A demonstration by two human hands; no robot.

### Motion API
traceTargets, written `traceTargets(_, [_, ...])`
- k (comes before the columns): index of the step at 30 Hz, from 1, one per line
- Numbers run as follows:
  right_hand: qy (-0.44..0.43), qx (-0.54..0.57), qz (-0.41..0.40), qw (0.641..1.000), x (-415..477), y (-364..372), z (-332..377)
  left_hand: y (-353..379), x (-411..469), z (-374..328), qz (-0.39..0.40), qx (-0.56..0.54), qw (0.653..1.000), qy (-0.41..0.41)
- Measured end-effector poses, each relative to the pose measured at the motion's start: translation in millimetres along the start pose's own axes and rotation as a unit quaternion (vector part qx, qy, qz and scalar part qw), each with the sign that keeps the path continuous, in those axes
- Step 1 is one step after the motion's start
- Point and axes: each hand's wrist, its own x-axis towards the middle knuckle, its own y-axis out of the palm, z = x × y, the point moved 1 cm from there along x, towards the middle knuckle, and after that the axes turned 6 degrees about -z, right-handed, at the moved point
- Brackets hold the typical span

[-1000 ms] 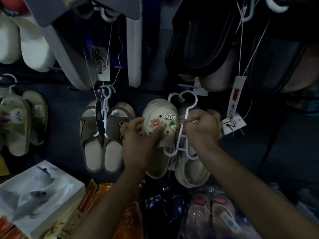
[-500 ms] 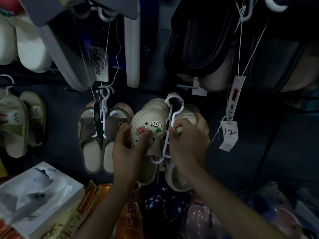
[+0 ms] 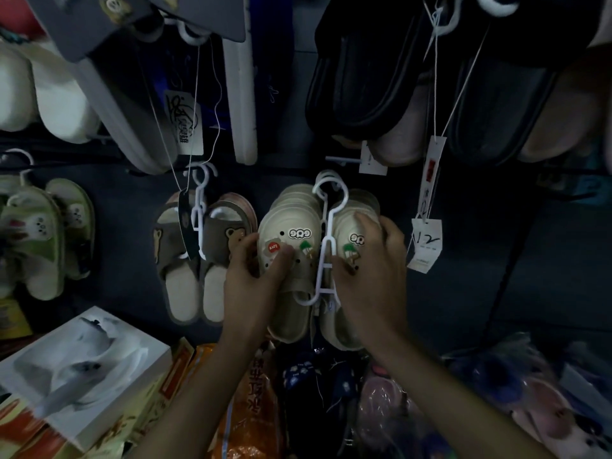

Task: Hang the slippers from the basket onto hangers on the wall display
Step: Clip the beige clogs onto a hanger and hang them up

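Gripping one cream charm-studded rubber clog (image 3: 291,220) apiece, your left hand (image 3: 251,279) and right hand (image 3: 371,279) likely steady the pair on its white plastic hanger (image 3: 326,250).

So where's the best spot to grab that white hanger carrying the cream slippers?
Probably the bare neck of the white hanger, just under its hook, pinched from the front. That stretch stands clear between the two cream slippers, and the hook is left free for hanging. Lower down, the slippers, the left hand and the right hand crowd it.
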Motion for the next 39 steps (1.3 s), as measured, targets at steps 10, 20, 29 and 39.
traceTargets(10, [0.015,0.009,0.067,0.998,-27,-34,5,-15,-20,-42,0.026,0.129,0.989,0.066])
traceTargets(20, [0.004,-0.018,0.209,0.978,-42,-92,20,-43,-59,-90,0.138,0.375,0.904,0.151])
traceTargets(29, [-0.076,-0.212,0.307,0.924,-61,-164,-7,-38,-113,-114,0.256,0.51,0.804,0.168])
traceTargets(39, [0.001,-0.236,0.37,0.898,-111,-234,-60,-7,-196,-80,0.372,0.517,0.742,0.209])
